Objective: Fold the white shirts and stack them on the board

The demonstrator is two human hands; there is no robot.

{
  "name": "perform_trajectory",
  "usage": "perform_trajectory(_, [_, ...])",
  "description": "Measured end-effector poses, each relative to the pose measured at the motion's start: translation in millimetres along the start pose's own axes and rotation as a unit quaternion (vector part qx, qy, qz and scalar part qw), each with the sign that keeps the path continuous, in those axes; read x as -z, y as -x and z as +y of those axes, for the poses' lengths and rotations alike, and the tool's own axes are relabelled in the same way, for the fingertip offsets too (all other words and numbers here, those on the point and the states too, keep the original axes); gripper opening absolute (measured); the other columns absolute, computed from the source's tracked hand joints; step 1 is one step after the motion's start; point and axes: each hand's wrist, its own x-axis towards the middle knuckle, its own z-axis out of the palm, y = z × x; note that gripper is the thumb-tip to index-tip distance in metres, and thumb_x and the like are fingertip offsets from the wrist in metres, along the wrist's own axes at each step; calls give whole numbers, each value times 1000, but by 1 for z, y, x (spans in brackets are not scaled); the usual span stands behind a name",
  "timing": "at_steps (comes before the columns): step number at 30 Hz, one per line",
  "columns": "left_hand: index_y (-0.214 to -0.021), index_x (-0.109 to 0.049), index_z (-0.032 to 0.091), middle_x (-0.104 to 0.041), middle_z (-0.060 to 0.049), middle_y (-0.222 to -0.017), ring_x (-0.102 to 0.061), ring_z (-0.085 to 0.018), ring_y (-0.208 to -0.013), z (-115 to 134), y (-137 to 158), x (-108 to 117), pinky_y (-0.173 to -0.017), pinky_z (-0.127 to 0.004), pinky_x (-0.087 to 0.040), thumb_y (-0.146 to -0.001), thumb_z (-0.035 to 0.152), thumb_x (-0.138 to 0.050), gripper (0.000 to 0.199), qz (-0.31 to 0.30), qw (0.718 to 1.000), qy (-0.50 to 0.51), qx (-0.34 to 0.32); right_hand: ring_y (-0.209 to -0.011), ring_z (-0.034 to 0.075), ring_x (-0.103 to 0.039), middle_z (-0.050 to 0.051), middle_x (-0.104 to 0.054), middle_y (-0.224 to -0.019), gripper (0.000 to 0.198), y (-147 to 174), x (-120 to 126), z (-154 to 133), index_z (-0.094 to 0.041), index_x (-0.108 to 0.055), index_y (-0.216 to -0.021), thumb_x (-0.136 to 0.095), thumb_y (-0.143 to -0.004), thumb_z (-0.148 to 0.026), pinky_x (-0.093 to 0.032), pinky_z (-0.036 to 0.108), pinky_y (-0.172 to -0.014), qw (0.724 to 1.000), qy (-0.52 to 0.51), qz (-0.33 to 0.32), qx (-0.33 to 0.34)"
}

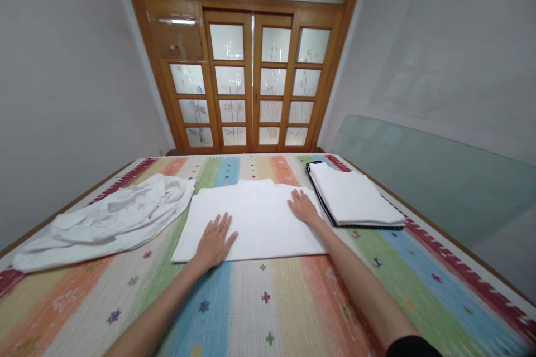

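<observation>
A white shirt (259, 223), folded into a wide flat rectangle, lies in front of me with its collar edge at the far side. My left hand (215, 241) rests flat on its near left part, fingers spread. Toward its far right corner my right hand (304, 206) lies palm down on the cloth, fingers stretched out. To the right is a neat stack of folded clothes (355, 195), white on top with dark fabric beneath. A rumpled white garment (113, 217) lies loosely at the left.
Everything lies on a bed covered by a striped, multicoloured bedspread (251, 307). A pale green headboard (435, 173) runs along the right side. Beyond the bed stand wooden doors (253, 78) with glass panes. Grey-white walls rise on both sides.
</observation>
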Motion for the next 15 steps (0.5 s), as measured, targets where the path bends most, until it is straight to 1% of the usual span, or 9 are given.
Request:
perform_trajectory(2, [-149, -32, 18, -29, -9, -155, -22, -27, -145, -23, -8, 6, -116, -49, -22, -95, 54, -25, 65, 5, 999, -13, 45, -144, 29, -20, 16, -27, -154, 59, 8, 3, 6, -3, -32, -147, -23, -100, -37, -19, 41, -115, 1000, 1, 1, 26])
perform_trajectory(4, [-148, -35, 15, -31, -12, -154, -23, -28, -144, -37, -12, 9, -115, -48, -23, -95, 53, -26, 65, 21, 997, -26, 69, -143, 29, -22, 17, -29, -154, 57, 16, 5, 10, -2, -34, -146, -26, -100, -35, -21, 43, -115, 999, 6, 6, 34])
perform_trajectory(6, [-147, -36, 13, -31, -13, -154, -24, -29, -144, -41, -13, 10, -115, -48, -24, -95, 51, -27, 64, 32, 995, -39, 81, -143, 30, -24, 19, -31, -152, 56, 27, 5, 6, -1, -37, -145, -28, -99, -32, -22, 45, -114, 999, 9, 18, 44])
perform_trajectory(7, [-147, -36, 13, -31, -14, -154, -23, -29, -144, -40, -13, 10, -115, -48, -24, -96, 50, -26, 64, 33, 995, -44, 87, -142, 31, -24, 20, -32, -151, 55, 34, 4, 0, -1, -38, -144, -29, -99, -32, -22, 46, -114, 998, 8, 26, 60])
perform_trajectory(8, [-147, -36, 12, -30, -14, -154, -23, -30, -144, -37, -13, 9, -115, -49, -23, -96, 49, -25, 64, 31, 994, -48, 96, -142, 31, -24, 20, -33, -151, 54, 42, 2, -8, -2, -39, -143, -29, -99, -32, -22, 48, -114, 996, 3, 35, 86])
perform_trajectory(10, [-147, -35, 11, -27, -15, -155, -21, -32, -144, -29, -16, 8, -115, -52, -22, -96, 48, -23, 64, 24, 992, -52, 116, -143, 30, -24, 18, -33, -151, 53, 61, -1, -29, -6, -40, -144, -29, -100, -34, -22, 49, -115, 984, -16, 49, 169])
perform_trajectory(13, [-148, -34, 11, -24, -14, -156, -18, -34, -145, -21, -22, 6, -114, -55, -20, -96, 48, -23, 65, 13, 990, -46, 129, -144, 28, -19, 12, -30, -154, 55, 94, -1, -57, -13, -35, -148, -31, -100, -40, -21, 48, -116, 954, -52, 63, 288])
perform_trajectory(15, [-148, -33, 13, -23, -13, -157, -17, -34, -145, -24, -27, 7, -114, -55, -19, -96, 50, -22, 65, 7, 992, -40, 123, -145, 26, -16, 9, -29, -155, 55, 112, 3, -65, -18, -31, -150, -33, -100, -42, -21, 48, -117, 940, -74, 60, 328])
